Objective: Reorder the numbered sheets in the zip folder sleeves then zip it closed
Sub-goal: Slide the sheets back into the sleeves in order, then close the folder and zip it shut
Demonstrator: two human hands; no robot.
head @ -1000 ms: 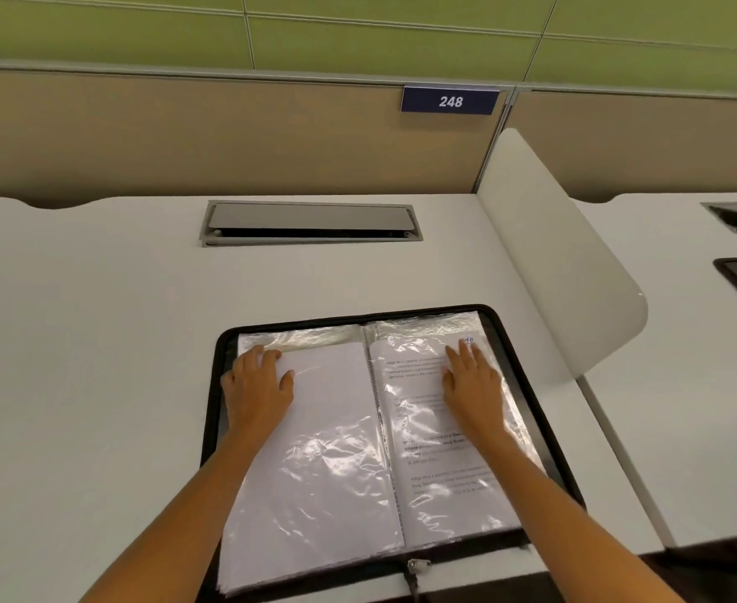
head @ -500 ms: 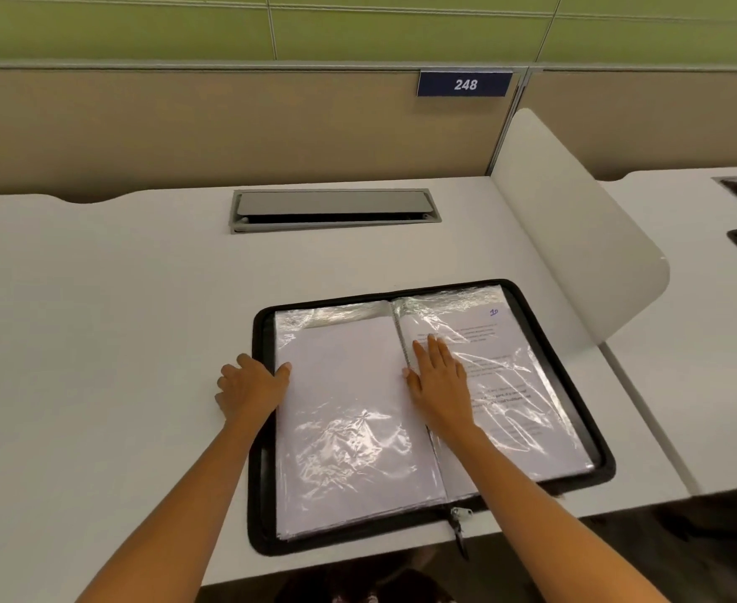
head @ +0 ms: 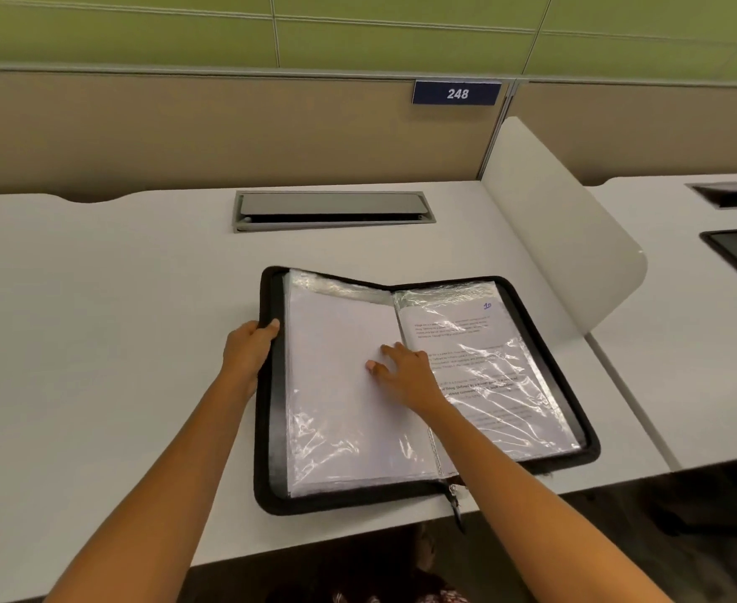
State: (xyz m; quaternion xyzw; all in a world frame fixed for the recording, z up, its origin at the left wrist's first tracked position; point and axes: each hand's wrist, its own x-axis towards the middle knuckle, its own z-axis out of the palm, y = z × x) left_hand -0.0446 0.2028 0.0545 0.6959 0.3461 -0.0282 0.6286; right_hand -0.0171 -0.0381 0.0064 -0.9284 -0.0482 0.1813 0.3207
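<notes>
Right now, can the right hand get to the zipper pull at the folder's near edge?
Probably yes. The right hand rests on the left page, holding nothing; the zipper pull hangs uncovered off the near edge of the folder, beside that forearm.

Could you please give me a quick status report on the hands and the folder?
Left hand gripping black zip folder left cover edge, lifted off white desk. Right hand flat on clear plastic sleeves. Folder open, unzipped. Nothing obstructing.
</notes>
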